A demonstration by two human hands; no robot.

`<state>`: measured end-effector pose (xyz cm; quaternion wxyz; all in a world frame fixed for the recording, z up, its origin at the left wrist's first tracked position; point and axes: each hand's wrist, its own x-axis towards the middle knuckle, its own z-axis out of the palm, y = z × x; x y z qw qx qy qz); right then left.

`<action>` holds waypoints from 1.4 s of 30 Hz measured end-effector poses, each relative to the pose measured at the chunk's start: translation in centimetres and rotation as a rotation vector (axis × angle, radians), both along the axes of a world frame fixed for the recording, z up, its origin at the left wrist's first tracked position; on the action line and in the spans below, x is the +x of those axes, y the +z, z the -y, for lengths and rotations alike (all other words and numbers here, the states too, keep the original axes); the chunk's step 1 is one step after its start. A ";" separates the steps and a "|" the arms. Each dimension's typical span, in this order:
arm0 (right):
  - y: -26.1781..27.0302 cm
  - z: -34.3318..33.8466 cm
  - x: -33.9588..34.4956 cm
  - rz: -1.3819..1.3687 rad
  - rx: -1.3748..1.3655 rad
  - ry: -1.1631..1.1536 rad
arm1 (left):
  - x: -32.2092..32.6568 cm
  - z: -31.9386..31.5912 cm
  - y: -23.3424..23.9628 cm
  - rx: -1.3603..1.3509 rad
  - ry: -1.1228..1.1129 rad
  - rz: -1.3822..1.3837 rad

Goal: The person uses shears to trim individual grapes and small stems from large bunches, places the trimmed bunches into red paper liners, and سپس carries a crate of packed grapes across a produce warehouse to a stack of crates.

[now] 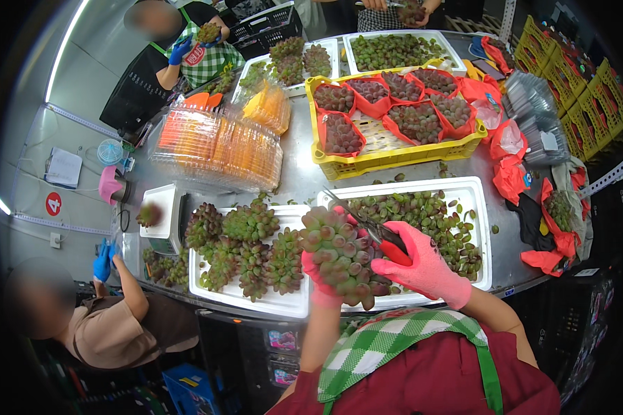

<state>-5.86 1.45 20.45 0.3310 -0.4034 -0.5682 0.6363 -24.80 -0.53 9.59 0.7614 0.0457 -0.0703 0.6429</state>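
A large bunch of green-purple grapes (pixel 337 254) rests in my left hand (pixel 317 280), which wears a pink glove and is partly hidden behind the fruit. My right hand (pixel 431 264), gloved the same way, grips red-handled snips (pixel 392 249). Their slim metal blades point to the upper left, over the top of the bunch. Beneath my hands lies a white foam tray (pixel 480 199) of loose grapes. Another white tray (pixel 249 306), to the left, carries several whole grape bunches (pixel 252 220).
A yellow crate (pixel 394 154) holds grape bunches in red wrappers. Stacked plastic clamshells (pixel 218 150) and a weighing scale (pixel 161 210) stand left. Red bags (pixel 511 176) and transparent containers (pixel 537 119) crowd the right. Co-workers in blue gloves (pixel 103 259) are left and far left; another person's hands (pixel 420 8) are opposite.
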 end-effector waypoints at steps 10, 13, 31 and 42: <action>-2.1 1.6 2.6 -0.226 -0.247 -0.071 | 0.8 1.0 3.2 -0.294 0.148 -0.633; -2.9 2.6 2.7 -0.351 -0.331 -0.080 | 1.6 0.7 4.5 -0.317 0.206 -0.717; -5.4 2.1 1.8 -0.940 -0.822 0.119 | 2.4 -1.1 5.7 0.175 0.107 -0.554; -1.7 0.3 1.7 -0.075 -0.131 -0.103 | 0.6 0.5 0.7 0.012 0.052 -0.119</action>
